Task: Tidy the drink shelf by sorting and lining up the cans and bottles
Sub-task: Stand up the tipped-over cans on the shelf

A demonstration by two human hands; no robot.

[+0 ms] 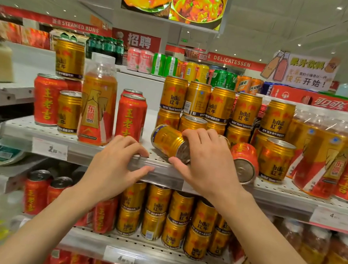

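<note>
Gold and red cans are mixed up on the middle shelf (274,192). One gold can (168,141) is lying on its side near the front edge, with its round end turned toward the camera. It is held by the right hand (206,160): the fingers are curled over the top of it and the thumb is pressed near its end. Just to the right, a red can (243,161) is also lying on its side, close beside the hand.

The left hand (116,161) is rested on the front lip of the shelf. Its fingers are bent a little and nothing is held in it.

Behind the tipped cans, more gold cans (220,105) are stacked in two layers. Over on the left, a tall bottle (97,104) is stood between red cans (130,116) and a small gold can (68,111), so that side is mixed up too.

The step in hand looks like this: the fallen gold can is being picked up so it can be stood up again. Next, it would need to be turned upright and set in line with the other gold cans. Care may be needed, because the stack behind could be knocked. After that, the fallen red can would need to be stood up and put with the red ones.
</note>
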